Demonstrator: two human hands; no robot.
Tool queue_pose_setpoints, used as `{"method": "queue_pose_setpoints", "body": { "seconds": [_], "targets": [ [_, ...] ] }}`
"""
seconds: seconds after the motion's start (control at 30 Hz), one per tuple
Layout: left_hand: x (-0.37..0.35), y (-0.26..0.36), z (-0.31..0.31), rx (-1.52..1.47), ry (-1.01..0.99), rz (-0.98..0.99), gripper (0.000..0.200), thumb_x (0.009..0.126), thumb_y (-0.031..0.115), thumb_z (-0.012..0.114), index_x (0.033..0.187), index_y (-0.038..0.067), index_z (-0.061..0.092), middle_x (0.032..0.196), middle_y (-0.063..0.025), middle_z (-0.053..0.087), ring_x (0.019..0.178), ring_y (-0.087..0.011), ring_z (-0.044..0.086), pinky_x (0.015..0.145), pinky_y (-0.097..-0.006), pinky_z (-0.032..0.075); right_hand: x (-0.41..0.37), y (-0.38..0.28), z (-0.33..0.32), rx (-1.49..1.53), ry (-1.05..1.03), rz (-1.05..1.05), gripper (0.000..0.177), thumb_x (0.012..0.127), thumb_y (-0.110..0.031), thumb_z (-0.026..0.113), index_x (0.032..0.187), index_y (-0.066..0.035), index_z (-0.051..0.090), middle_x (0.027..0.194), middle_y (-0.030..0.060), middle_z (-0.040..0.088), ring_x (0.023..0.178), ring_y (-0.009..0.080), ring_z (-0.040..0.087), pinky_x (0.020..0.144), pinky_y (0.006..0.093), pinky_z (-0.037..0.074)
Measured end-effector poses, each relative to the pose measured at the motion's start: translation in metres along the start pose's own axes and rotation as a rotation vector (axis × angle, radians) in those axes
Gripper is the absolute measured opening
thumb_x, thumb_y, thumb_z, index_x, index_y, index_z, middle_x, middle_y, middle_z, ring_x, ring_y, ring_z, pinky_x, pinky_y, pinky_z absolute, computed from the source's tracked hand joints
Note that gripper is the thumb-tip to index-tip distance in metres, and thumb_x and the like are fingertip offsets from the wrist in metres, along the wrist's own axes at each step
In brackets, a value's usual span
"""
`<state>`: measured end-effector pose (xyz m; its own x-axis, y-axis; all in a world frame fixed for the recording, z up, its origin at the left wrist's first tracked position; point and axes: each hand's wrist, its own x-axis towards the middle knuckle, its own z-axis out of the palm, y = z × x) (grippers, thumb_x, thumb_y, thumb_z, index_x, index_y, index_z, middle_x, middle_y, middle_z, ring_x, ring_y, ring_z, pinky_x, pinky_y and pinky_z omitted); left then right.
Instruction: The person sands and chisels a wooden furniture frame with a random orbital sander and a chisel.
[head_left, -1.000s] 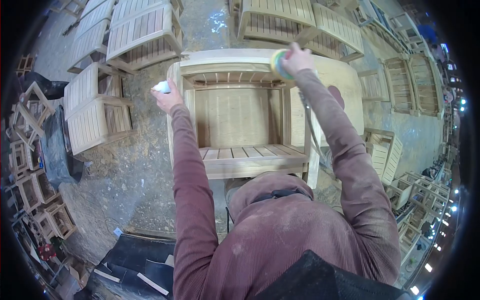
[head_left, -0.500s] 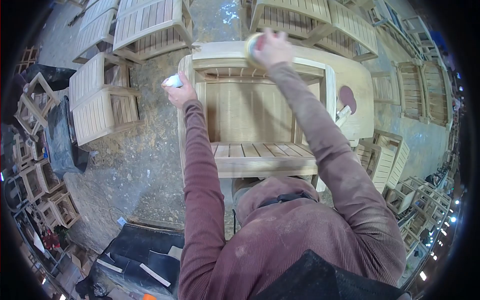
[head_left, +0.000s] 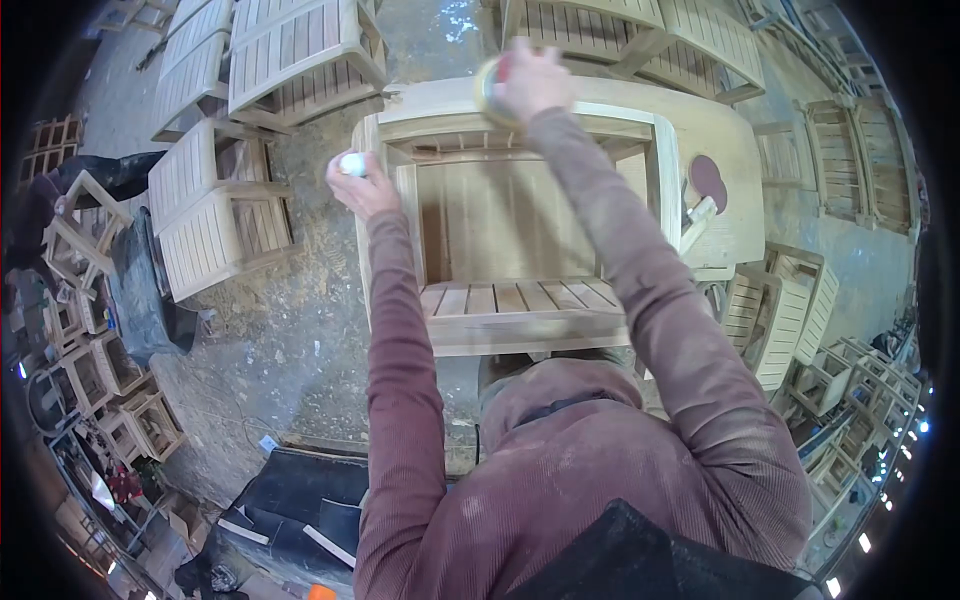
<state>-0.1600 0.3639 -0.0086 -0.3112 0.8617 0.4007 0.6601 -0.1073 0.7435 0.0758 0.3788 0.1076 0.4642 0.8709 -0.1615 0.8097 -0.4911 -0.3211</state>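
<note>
A wooden frame with slats (head_left: 530, 335) stands in front of me on a pale work board (head_left: 735, 150). My right hand (head_left: 537, 85) is closed on a round yellow-rimmed sanding pad (head_left: 491, 92), over the frame's far rail; the hand is blurred by motion. At the frame's far left corner, my left hand (head_left: 364, 186) has its fingers wrapped round a small white object (head_left: 352, 164). Two dark red sanding discs (head_left: 708, 182) lie on the board to the right, close to a pale tool or bottle (head_left: 699, 222).
Slatted wooden furniture pieces (head_left: 215, 210) stand on the floor at the left, with more at the far side (head_left: 600, 35) and right (head_left: 840, 160). A black-covered block (head_left: 285, 510) with light strips lies at the lower left.
My right hand and the pad have shifted slightly left along the far rail. My left hand still holds the white object. The whole view has tilted a little.
</note>
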Motion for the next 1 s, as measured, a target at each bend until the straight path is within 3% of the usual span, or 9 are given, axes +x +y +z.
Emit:
{"method": "queue_pose_setpoints", "body": {
  "seconds": [0.03, 0.1, 0.17, 0.23, 0.43, 1.0],
  "targets": [
    [-0.003, 0.002, 0.003, 0.0, 0.004, 0.011, 0.046, 0.082, 0.024, 0.065, 0.114, 0.003, 0.041, 0.108, -0.0193, 0.053, 0.096, -0.0339, 0.057, 0.078, -0.0422, 0.046, 0.007, 0.025, -0.002, -0.033, 0.059, -0.019, 0.037, 0.077, -0.025, 0.061, 0.111, -0.015, 0.05, 0.109, 0.0211, 0.051, 0.099, 0.035, 0.058, 0.08, 0.0433, 0.05],
    [-0.027, 0.016, 0.012, -0.415, -0.293, -0.25, 0.049, 0.079, 0.02, 0.067, 0.116, 0.003, 0.041, 0.114, -0.0187, 0.05, 0.097, -0.0312, 0.056, 0.078, -0.0401, 0.046, 0.014, 0.07, -0.011, -0.063, 0.145, 0.055, 0.044, 0.074, -0.028, 0.062, 0.114, -0.015, 0.048, 0.108, 0.0209, 0.054, 0.098, 0.0347, 0.058, 0.081, 0.0441, 0.05],
    [-0.049, 0.052, 0.014, -0.158, -0.417, -0.09, 0.053, 0.079, 0.021, 0.068, 0.119, 0.001, 0.039, 0.105, -0.0184, 0.056, 0.094, -0.0293, 0.059, 0.077, -0.0367, 0.048, 0.013, 0.106, -0.025, -0.063, 0.188, 0.184, 0.053, 0.071, -0.032, 0.065, 0.116, -0.014, 0.045, 0.107, 0.0198, 0.055, 0.097, 0.0354, 0.059, 0.081, 0.0445, 0.049],
    [-0.067, 0.065, 0.036, -0.215, -0.494, -0.05, 0.051, 0.078, 0.027, 0.07, 0.116, 0.003, 0.046, 0.097, -0.018, 0.059, 0.087, -0.0306, 0.06, 0.075, -0.0388, 0.048, 0.007, 0.136, -0.034, -0.074, 0.197, 0.214, 0.057, 0.069, -0.035, 0.066, 0.117, -0.013, 0.044, 0.106, 0.0192, 0.056, 0.096, 0.0359, 0.059, 0.081, 0.0448, 0.049],
    [-0.081, 0.091, 0.076, -0.105, -0.445, 0.019, 0.04, 0.075, 0.035, 0.07, 0.098, 0.005, 0.055, 0.087, -0.0154, 0.06, 0.084, -0.0348, 0.057, 0.071, -0.0443, 0.046, 0.006, 0.16, -0.033, -0.102, 0.337, 0.131, 0.058, 0.066, -0.039, 0.068, 0.113, -0.013, 0.046, 0.096, 0.0172, 0.059, 0.088, 0.0349, 0.062, 0.076, 0.0449, 0.05],
    [-0.081, 0.099, 0.075, 0.028, -0.481, 0.029, 0.041, 0.076, 0.038, 0.069, 0.094, 0.005, 0.054, 0.083, -0.0158, 0.061, 0.08, -0.035, 0.06, 0.067, -0.0455, 0.048, 0.012, 0.142, -0.026, -0.135, 0.279, 0.167, 0.057, 0.07, -0.04, 0.066, 0.117, -0.014, 0.047, 0.103, 0.0171, 0.059, 0.092, 0.0328, 0.062, 0.077, 0.0431, 0.051]
  ]
}}
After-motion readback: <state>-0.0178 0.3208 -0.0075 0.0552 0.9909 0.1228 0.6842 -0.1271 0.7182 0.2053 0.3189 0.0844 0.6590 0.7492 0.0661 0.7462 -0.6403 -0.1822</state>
